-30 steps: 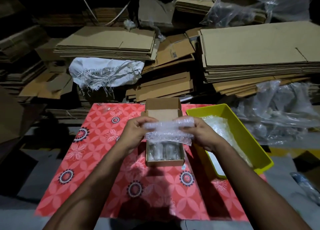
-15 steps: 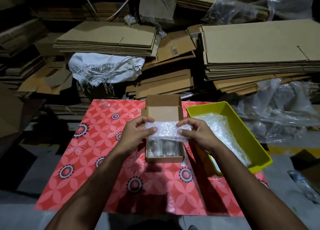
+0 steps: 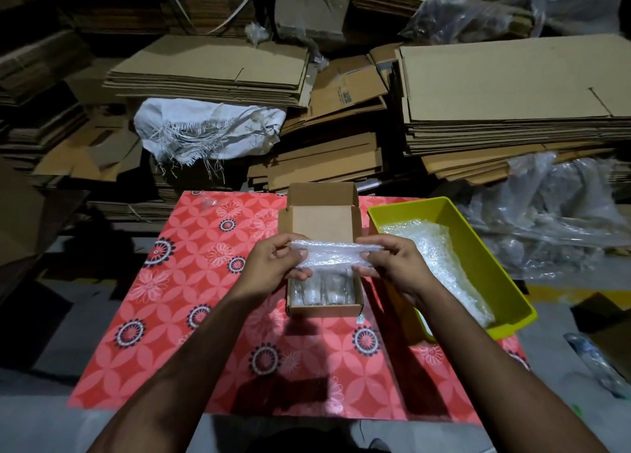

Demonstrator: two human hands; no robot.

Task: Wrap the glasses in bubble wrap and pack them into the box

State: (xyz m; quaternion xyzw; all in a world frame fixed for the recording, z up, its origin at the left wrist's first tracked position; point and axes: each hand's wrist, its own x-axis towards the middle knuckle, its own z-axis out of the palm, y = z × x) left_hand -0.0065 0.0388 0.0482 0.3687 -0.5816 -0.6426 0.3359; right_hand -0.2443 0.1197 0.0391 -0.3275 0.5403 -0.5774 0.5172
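Note:
A small open cardboard box (image 3: pixel 323 310) stands on the red flowered cloth (image 3: pixel 191 282), lid flap raised at the back. Wrapped glasses (image 3: pixel 322 290) lie inside its near half. Just above the box I hold a bundle of bubble wrap (image 3: pixel 329 254) stretched sideways between both hands. My left hand (image 3: pixel 273 263) pinches its left end, and my right hand (image 3: pixel 392 261) pinches its right end. Whether a glass sits inside the bundle cannot be told.
A yellow-green plastic bin (image 3: pixel 505 278) with bubble wrap sheets (image 3: pixel 433 247) sits right of the box. Stacks of flat cardboard (image 3: pixel 211 67) and a white sack (image 3: pixel 208 131) fill the background. Clear plastic bags (image 3: pixel 553 220) lie at the right.
The bubble wrap bundle has been rolled tighter and flatter between my hands. Both hands stay over the box, shifting slightly.

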